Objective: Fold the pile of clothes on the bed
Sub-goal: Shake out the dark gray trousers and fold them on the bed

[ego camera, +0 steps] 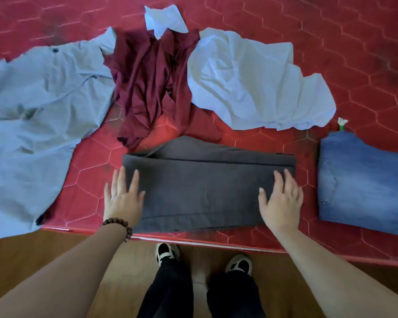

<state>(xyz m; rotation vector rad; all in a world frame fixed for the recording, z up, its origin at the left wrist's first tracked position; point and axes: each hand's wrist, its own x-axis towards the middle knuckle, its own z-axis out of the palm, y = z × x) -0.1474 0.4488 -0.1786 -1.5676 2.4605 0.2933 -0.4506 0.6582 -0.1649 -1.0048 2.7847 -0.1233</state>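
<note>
A dark grey garment (202, 184) lies folded into a wide rectangle at the near edge of the red bed (331, 53). My left hand (122, 196) lies flat with straight fingers on its left end. Flat on its right end rests my right hand (280, 198). Behind it lie three unfolded pieces: a light blue shirt (37, 115) at the left, a maroon garment (152, 83) in the middle and a pale white-blue garment (250, 83) at the right. Folded blue jeans (363, 182) sit at the right edge.
A small pale cloth (165, 19) lies at the back behind the maroon garment. A small green and white object (342, 125) sticks out behind the jeans. The bed's front edge (216, 242) runs just before my feet (168, 253) on a wooden floor (44, 253).
</note>
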